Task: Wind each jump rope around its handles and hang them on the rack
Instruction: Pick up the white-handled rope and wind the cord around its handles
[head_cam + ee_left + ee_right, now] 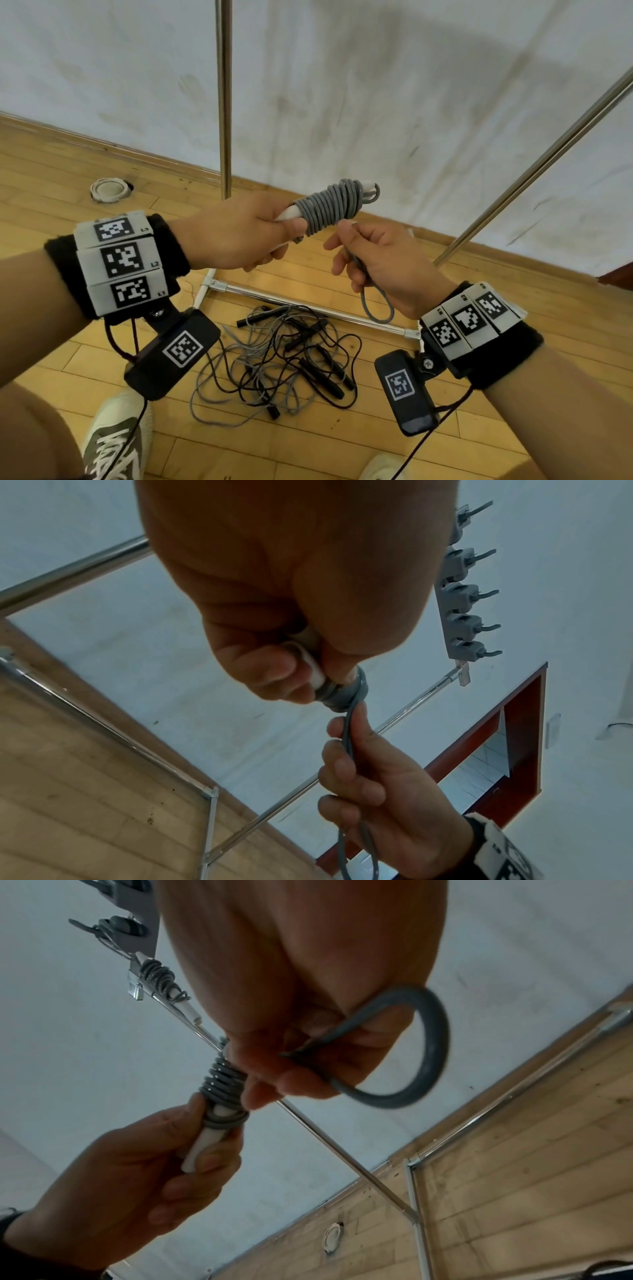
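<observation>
Left hand (pixel 236 236) curled round white handles (pixel 287 216), thumb pressed against the near end of the coil. Grey rope (pixel 329 205) wound in tight turns about those handles, bundle held level at chest height, tip pointing away and to the right, a small loop sticking out past the far end. Right hand (pixel 380 260) closed on the rope's free end, fingers curled and thumb pinching it just beside the coil; a short doubled loop (pixel 376 305) hanging out below the palm. Hands close together, nearly touching at the coil.

Seen from the left wrist: handles (pixel 308 656) gripped between fingers and thumb, rope (pixel 349 693) running straight down into the right hand (pixel 377 791). Seen from the right wrist: right hand (pixel 301 1047) with the loop (pixel 424 1053) curving out past its fingers, left hand (pixel 143 1183) below with coil (pixel 222 1085) and handles (pixel 205 1145).

Below the hands, on the wooden floor (pixel 51 178), a tangled pile of ropes (pixel 277 359), grey and black, black handles among them, lying just in front of the rack's base bar (pixel 308 305). Rack upright (pixel 224 99) rising behind the left hand, a second pole (pixel 534 164) slanting up to the right. Hook strip (pixel 462 601) high on the rack; another wound grey rope (pixel 161 982) already hanging by it. White wall (pixel 376 85) behind. Shoe (pixel 116 442) at lower left.
</observation>
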### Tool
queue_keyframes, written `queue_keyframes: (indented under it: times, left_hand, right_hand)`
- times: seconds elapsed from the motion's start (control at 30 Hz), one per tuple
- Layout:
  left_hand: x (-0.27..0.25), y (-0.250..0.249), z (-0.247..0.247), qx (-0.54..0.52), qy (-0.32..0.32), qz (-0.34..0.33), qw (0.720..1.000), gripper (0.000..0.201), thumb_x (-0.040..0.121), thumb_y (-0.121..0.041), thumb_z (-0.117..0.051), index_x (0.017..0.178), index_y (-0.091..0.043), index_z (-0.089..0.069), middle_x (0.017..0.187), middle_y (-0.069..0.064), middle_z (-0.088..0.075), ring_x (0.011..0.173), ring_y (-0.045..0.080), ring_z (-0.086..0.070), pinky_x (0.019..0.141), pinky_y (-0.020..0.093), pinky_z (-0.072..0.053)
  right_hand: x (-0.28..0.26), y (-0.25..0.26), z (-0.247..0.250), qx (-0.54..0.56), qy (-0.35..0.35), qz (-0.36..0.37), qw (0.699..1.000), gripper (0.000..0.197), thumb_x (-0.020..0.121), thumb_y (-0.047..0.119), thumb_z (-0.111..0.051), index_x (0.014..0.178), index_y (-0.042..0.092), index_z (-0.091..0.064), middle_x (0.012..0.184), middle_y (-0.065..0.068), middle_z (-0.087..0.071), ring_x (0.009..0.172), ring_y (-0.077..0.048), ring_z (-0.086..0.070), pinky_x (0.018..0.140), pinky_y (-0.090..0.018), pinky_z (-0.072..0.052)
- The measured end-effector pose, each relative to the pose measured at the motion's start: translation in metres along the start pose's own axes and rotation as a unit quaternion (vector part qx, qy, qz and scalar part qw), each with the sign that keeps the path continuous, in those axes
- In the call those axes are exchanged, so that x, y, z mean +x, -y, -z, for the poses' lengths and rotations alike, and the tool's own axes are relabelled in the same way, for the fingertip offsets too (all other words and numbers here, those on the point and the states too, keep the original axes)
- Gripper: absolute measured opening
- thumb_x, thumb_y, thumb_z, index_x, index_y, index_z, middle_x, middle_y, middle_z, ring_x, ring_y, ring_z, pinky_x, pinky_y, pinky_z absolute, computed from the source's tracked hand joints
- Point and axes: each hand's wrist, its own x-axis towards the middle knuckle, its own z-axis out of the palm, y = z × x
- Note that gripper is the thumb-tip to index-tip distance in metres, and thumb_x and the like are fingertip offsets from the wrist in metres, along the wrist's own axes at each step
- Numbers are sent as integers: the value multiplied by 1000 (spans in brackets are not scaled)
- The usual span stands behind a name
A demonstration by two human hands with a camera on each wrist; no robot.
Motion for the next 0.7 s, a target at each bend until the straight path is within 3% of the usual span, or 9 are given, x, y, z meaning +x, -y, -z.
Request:
queue_keyframes:
  times: [0.1,0.2,0.3,0.4,0.47,0.57,0.63,0.7]
  left_hand:
    - [-3,0,1,-40,23,-4,999,22,101,-30,-48,85,-19,-58,62,-2,-61,45,9,-51,44,26,-44]
    - [-6,-1,2,-91,57,-16,994,26,101,-32,-49,82,-18,-58,63,1,-60,45,12,-49,49,31,-42]
    - [-8,-6,4,-140,98,-26,985,32,94,-45,-51,71,-26,-63,59,2,-57,44,17,-46,50,31,-39]
    - [-10,-12,4,-142,127,-28,981,46,88,-63,-48,65,-27,-63,57,5,-55,41,19,-44,47,27,-38]
    - [-11,-13,4,-133,144,-21,980,58,92,-69,-37,62,-26,-62,51,1,-53,38,16,-42,45,23,-37]
    - [-10,-13,5,-91,177,-4,980,72,94,-71,-21,55,-25,-61,44,1,-53,34,13,-44,43,20,-39]
    - [-10,-11,5,-50,195,17,979,78,93,-74,-18,54,-24,-63,48,5,-59,40,17,-55,54,29,-50]
    - [-11,-12,3,-27,169,20,985,73,91,-75,-20,61,-26,-66,58,5,-66,54,17,-66,66,40,-57]
  right_hand:
    - [0,-4,2,-25,14,9,1000,40,86,54,-56,89,19,-77,63,-1,-54,48,-9,-41,49,-25,-43]
    - [1,-8,4,-12,14,18,1000,44,82,56,-59,95,17,-75,63,2,-47,50,-8,-36,47,-22,-34]
    - [1,-9,3,48,12,65,997,45,80,45,-67,105,8,-62,64,8,-48,47,-8,-31,44,-22,-28]
    - [0,-3,3,74,25,103,992,50,77,36,-77,118,16,-57,85,13,-65,48,-6,-35,45,-21,-32]
    - [-3,2,3,76,46,122,989,54,79,22,-76,128,21,-53,91,13,-65,52,-3,-43,46,-19,-36]
    - [-8,6,0,49,66,159,984,41,80,9,-72,118,14,-59,82,11,-66,59,-3,-54,52,-17,-43]
    - [-11,7,-2,20,56,182,981,31,80,7,-72,109,12,-62,85,11,-70,74,-2,-64,65,-17,-50]
    - [-12,9,-4,-4,32,188,982,28,79,13,-74,105,12,-64,85,11,-72,79,-3,-66,70,-17,-51]
